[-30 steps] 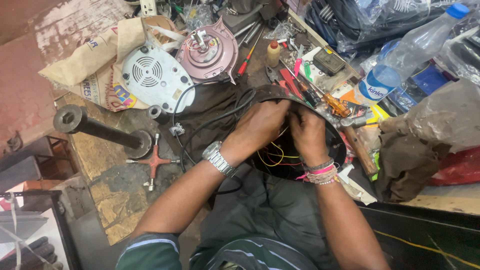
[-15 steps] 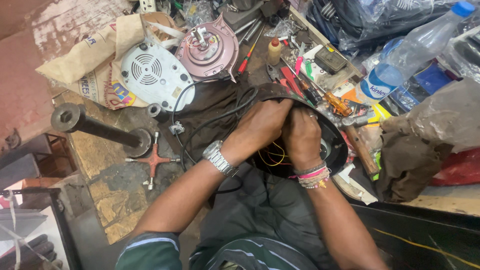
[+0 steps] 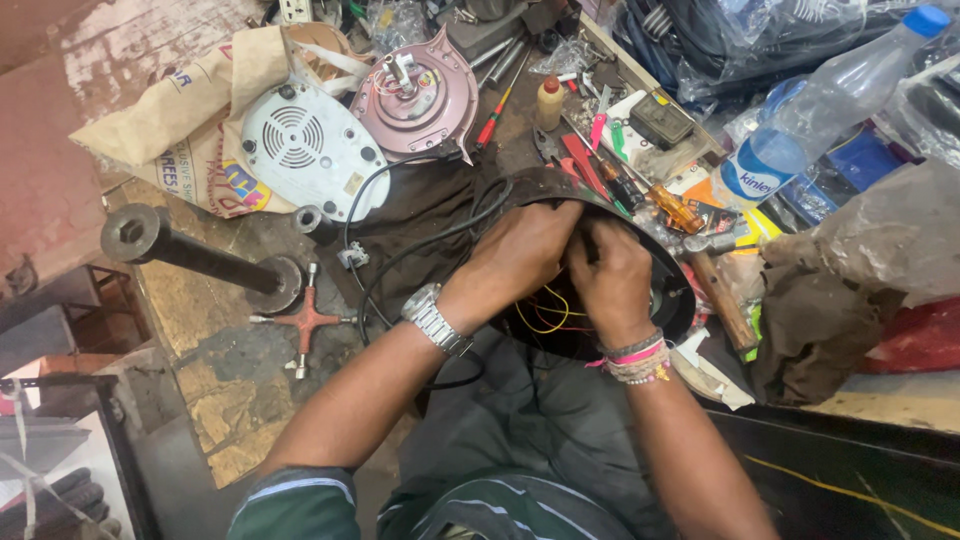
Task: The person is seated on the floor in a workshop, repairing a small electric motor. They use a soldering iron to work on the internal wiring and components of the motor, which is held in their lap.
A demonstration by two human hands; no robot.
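Between both hands, a dark round housing [image 3: 672, 290] sits on the desk [image 3: 230, 370]. Left hand [image 3: 525, 255] and right hand [image 3: 612, 278] pinch thin wires [image 3: 545, 318]; tugging could snap one or tip it.

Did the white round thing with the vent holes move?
No. The white vented housing lies beside the pink motor part on the paper bag, as before.

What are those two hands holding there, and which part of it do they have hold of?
Both the left hand and right hand grip the upper rim of a round dark motor housing, fingers curled inside among its yellow and red wires.
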